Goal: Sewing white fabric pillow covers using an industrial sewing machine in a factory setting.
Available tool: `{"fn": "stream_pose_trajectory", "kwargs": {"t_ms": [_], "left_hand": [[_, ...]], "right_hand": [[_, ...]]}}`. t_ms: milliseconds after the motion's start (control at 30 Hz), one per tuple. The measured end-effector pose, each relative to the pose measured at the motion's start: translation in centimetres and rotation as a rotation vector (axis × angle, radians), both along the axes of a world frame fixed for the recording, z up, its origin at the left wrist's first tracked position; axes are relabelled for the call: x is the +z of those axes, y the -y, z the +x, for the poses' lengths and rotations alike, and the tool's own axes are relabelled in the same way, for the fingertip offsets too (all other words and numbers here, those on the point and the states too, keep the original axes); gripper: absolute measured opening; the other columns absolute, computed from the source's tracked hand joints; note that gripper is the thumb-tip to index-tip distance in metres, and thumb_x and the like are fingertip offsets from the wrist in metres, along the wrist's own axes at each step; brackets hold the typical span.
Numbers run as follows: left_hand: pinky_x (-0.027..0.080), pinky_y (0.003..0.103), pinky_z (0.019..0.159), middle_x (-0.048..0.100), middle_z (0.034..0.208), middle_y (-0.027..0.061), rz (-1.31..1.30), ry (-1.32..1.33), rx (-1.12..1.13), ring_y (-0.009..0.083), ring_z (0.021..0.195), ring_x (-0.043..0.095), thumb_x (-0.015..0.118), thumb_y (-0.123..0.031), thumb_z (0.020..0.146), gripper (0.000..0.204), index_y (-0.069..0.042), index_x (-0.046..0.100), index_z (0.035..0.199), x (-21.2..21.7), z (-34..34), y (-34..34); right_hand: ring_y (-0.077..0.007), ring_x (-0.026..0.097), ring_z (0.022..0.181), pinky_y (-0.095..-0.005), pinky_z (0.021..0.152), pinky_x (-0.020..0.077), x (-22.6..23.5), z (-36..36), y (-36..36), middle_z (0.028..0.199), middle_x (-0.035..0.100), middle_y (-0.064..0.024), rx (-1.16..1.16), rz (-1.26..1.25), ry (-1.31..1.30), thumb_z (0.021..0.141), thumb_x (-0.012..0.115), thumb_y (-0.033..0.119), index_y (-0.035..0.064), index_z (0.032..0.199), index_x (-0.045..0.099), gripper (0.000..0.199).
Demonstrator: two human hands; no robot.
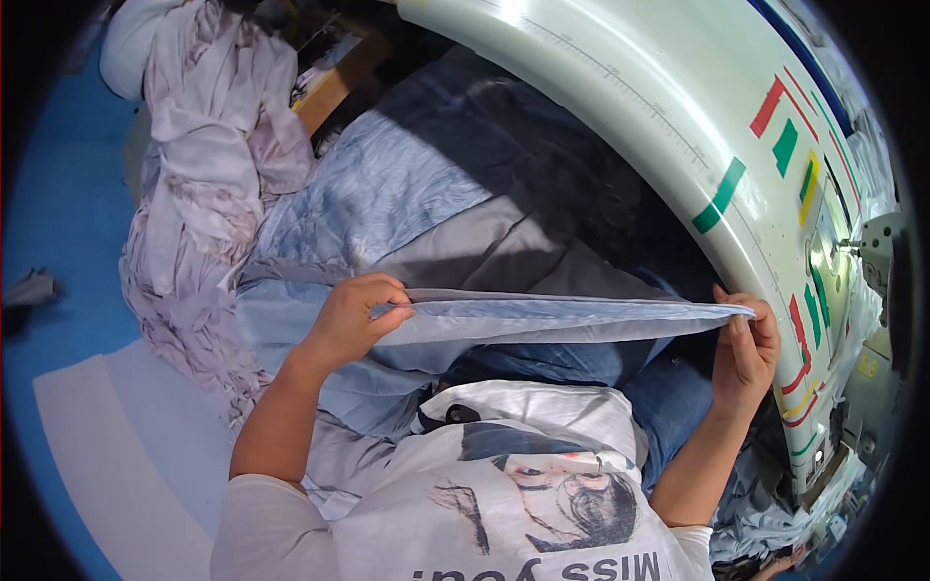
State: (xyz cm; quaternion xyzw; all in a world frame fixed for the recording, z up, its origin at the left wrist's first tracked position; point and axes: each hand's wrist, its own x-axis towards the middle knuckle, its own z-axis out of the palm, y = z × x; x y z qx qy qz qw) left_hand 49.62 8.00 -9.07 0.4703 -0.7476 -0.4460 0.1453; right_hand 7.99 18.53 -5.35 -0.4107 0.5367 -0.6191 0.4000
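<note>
Pile of pale pink cloth (208,165) heaped at far left, over the blue floor (58,213). Left hand (354,320) pinches one end of a grey-blue fabric edge (562,318), stretched taut and level across the lap to the right hand (746,353), which grips the other end. White table (659,107) with coloured tape strips curves along the right; sewing machine (872,261) at far right.

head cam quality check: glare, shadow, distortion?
Head view: glare along the white table top; deep shadow under its edge over the dark fabric; fisheye bends the table edge and blacks out the corners; left hand, right hand and stretched blue cloth look sharp.
</note>
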Motion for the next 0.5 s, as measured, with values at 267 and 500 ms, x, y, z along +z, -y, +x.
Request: {"fn": "stream_pose_trajectory", "kwargs": {"t_ms": [267,500], "left_hand": [[0.047,0.027,0.069,0.067,0.081,0.0064,0.005,0.017,0.129,0.0138,0.076,0.061,0.070,-0.004,0.077,0.007,0.001,0.067,0.082,1.0,1.5,0.6],[0.047,0.025,0.066,0.066,0.076,0.0054,0.067,0.063,0.199,0.0097,0.068,0.059,0.070,-0.002,0.078,0.006,0.000,0.065,0.082,1.1,2.1,0.9]], "right_hand": [[-0.0166,0.057,0.091,-0.0455,0.108,0.0345,0.2,0.3,-0.1,0.090,0.060,-0.0082,-0.048,0.007,-0.011,0.089,0.059,0.006,0.0000,0.091,0.060,0.006],[-0.0156,0.058,0.093,-0.0453,0.110,0.0337,-0.2,0.1,-0.3,0.091,0.060,-0.0079,0.005,-0.007,-0.017,0.091,0.057,0.006,0.0011,0.094,0.060,0.007]]}}
